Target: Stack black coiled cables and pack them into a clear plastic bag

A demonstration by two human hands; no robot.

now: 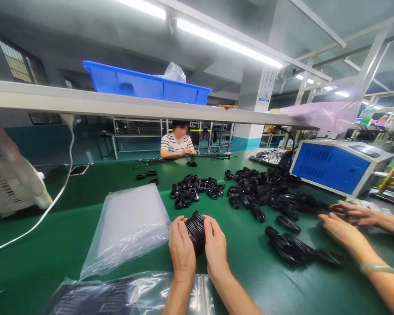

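Observation:
My left hand and my right hand press from both sides on a stack of black coiled cables, held upright just above the green table. Both hands are closed around the stack. A pile of clear plastic bags lies to the left of my hands. Another clear bag with dark coils inside lies at the near edge, under my forearms.
Heaps of black coiled cables cover the middle and right of the table. A co-worker's hands reach in from the right. A blue machine box stands at the right rear. Another person sits across the table. A white cord hangs at the left.

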